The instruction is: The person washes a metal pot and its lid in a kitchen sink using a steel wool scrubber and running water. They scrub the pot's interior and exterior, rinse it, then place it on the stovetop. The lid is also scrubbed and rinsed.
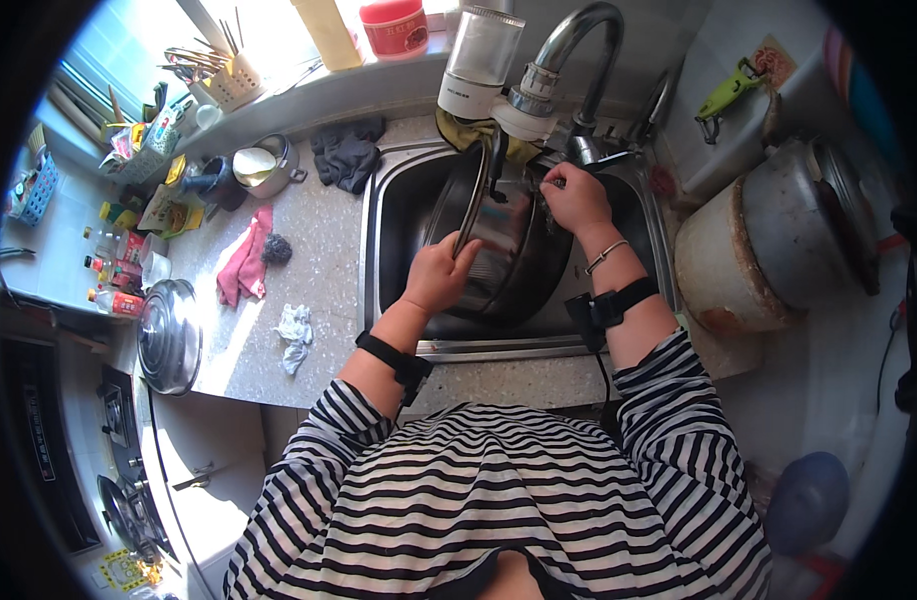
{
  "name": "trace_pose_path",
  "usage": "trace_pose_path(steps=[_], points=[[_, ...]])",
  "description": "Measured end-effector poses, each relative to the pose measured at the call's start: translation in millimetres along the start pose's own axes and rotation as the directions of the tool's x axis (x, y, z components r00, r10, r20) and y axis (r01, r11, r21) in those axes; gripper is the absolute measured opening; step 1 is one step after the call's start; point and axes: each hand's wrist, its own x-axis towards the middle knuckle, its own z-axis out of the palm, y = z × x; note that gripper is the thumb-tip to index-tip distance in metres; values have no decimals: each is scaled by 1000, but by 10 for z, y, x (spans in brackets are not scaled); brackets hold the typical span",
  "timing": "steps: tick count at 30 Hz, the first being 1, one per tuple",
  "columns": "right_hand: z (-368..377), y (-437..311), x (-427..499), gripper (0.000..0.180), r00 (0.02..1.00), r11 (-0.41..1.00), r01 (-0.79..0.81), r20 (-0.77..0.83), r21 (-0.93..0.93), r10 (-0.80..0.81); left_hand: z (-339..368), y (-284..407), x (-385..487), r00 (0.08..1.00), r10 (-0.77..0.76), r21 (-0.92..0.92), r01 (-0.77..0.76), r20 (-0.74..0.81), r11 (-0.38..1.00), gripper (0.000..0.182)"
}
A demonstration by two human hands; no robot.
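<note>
A large dark metal pan (496, 255) stands tilted on its side in the stainless steel sink (623, 330). My left hand (437, 274) grips its near rim, thumb on one side and fingers on the other. My right hand (576, 199) is at the pan's right side and pinches a wiry metal scourer (548, 210), largely hidden by the fingers. Behind the pan, the curved faucet (608, 37) with a white filter head (524, 116) rises from the sink's back edge. A yellowish cloth (455, 129) lies at that edge.
Left of the sink lie a dark cloth (346, 154), a pink cloth (245, 259), a dark scouring pad (277, 250) and a crumpled white plastic piece (295, 334). A metal lid (170, 337) sits farther left. Large stained pots (721, 255) stand close on the right.
</note>
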Motion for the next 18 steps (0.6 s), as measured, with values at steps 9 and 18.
trace_pose_path(steps=[9, 18], points=[[227, -180, 44, 22, 957, 940, 190, 160, 284, -242, -123, -29, -4, 999, -6, 23, 5, 42, 1000, 33], [342, -127, 258, 25, 972, 971, 182, 121, 155, -202, -103, -73, 10, 999, 3, -32, -1, 47, 999, 34]])
